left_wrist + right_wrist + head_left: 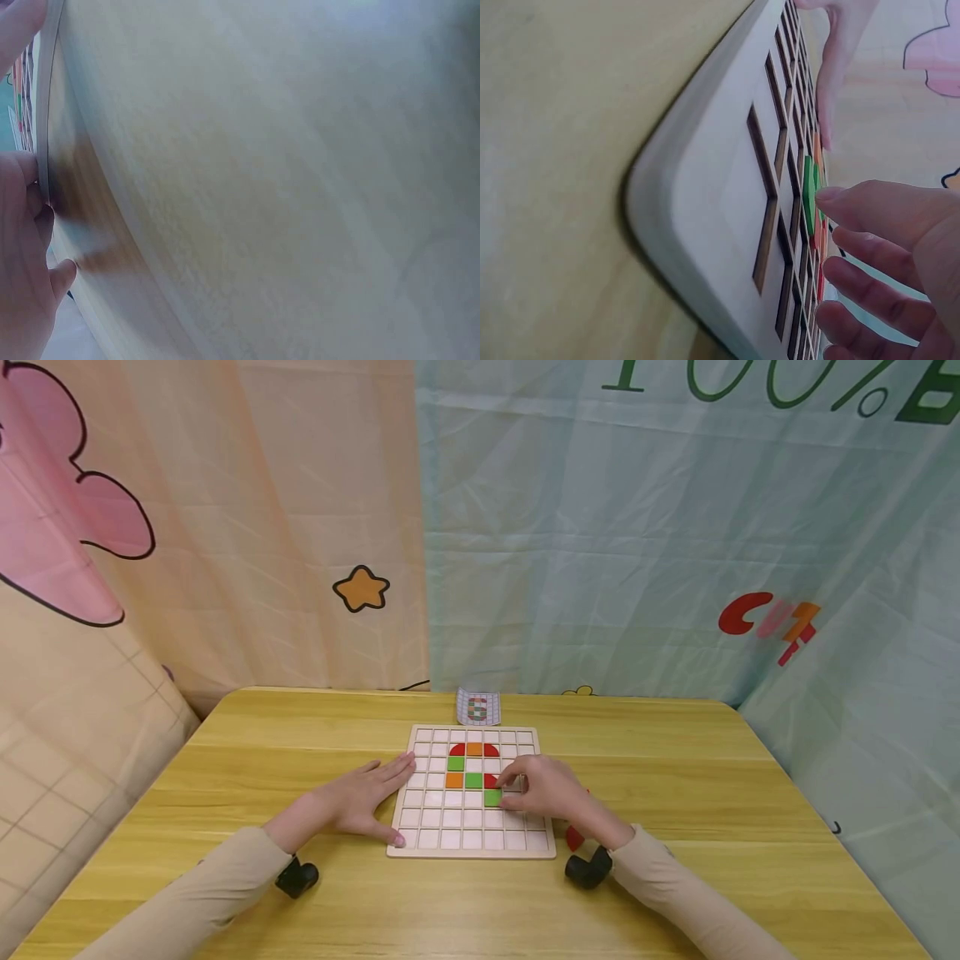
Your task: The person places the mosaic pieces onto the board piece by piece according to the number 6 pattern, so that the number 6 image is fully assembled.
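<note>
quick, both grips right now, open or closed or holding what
Left grip: open, touching the left side of the board.
Right grip: at a green tile; whether it holds it cannot be told.

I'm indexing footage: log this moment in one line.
left hand: touching left edge of grid board | right hand: thumb at lowest green tile | picture card: beyond far edge

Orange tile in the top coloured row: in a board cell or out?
In: the orange tile fills a cell of the board, between red tiles.
</note>
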Demonstrator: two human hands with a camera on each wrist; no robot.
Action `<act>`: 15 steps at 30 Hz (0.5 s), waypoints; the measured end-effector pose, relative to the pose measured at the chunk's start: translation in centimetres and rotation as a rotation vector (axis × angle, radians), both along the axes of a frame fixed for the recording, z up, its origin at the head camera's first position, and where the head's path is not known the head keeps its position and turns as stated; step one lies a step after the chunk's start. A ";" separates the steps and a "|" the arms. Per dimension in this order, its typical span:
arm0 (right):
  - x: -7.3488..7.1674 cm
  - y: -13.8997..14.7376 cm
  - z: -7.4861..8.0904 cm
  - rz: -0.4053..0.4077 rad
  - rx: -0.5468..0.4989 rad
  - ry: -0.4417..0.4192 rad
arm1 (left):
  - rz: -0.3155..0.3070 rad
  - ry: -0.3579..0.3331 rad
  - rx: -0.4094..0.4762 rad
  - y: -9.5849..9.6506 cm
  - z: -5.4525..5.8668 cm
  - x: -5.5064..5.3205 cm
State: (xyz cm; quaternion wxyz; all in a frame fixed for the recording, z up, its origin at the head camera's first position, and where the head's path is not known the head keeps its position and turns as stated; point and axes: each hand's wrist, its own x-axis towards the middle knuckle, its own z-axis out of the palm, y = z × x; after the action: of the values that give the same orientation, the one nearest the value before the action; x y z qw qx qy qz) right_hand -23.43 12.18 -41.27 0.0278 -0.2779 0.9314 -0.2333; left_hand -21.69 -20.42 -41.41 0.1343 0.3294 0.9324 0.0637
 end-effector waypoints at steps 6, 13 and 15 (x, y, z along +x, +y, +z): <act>0.0 1.0 0.2 -0.005 -0.024 0.032 | -0.002 -0.004 0.002 0.1 0.1 0.0; -0.1 2.4 0.5 -0.012 -0.042 0.059 | 0.004 -0.006 -0.002 0.0 0.1 0.1; -0.1 2.9 0.5 -0.017 -0.047 0.060 | 0.005 -0.006 -0.002 0.0 0.0 0.1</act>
State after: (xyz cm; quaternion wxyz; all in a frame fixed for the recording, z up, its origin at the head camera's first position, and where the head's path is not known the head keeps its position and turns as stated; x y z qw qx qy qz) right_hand -23.54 15.10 -40.73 -0.0087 -0.2774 0.9284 -0.2470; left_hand -21.62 -20.39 -41.39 0.1373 0.3269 0.9328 0.0642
